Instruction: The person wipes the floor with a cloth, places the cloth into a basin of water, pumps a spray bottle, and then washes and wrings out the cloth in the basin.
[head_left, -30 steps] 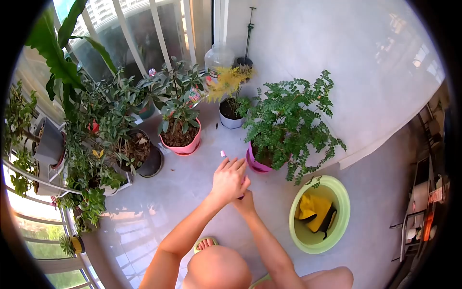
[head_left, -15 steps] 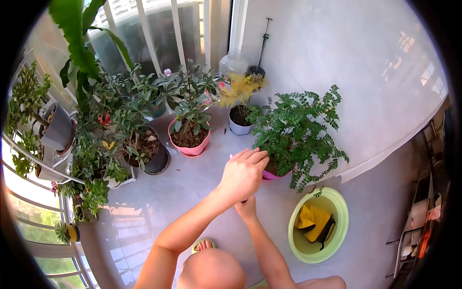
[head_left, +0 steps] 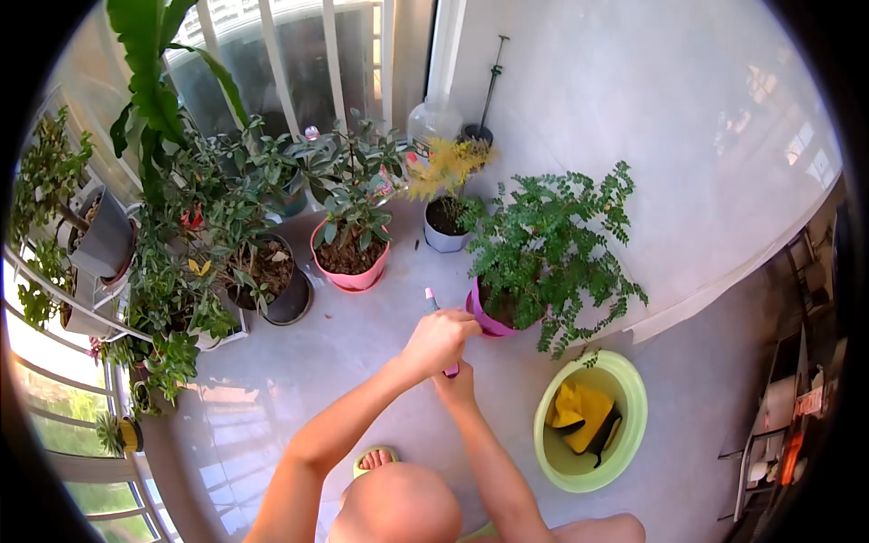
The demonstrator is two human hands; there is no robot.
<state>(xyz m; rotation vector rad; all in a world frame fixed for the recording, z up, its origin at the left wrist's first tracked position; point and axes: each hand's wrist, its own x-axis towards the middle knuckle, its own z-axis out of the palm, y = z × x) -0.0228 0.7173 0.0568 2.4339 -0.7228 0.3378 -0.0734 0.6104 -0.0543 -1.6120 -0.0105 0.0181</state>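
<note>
In the head view, we record both arms reaching forward from the lower edge, forearms converging over the floor. The left hand point(head_left: 441, 342) lies above the right, knuckles up, closed around a slim grey-blue tool with a pale pink tip and a magenta end point(head_left: 433, 302). The tip projects beyond the left hand, near a purple plastic pot point(head_left: 492, 315) holding a leafy green plant point(head_left: 552, 253). The right hand point(head_left: 455, 385) is at the magenta end; its fingers are largely hidden, and we cannot tell how they are set.

The surface is a glossy grey floor point(head_left: 362, 398) with window reflections. To the right we note a pale green oval tub point(head_left: 634, 425) containing a yellow-and-black cloth-like item point(head_left: 587, 418). Potted plants line the railing side, including one in a round pink pot point(head_left: 355, 276). A pale wall point(head_left: 670, 109) stands behind.
</note>
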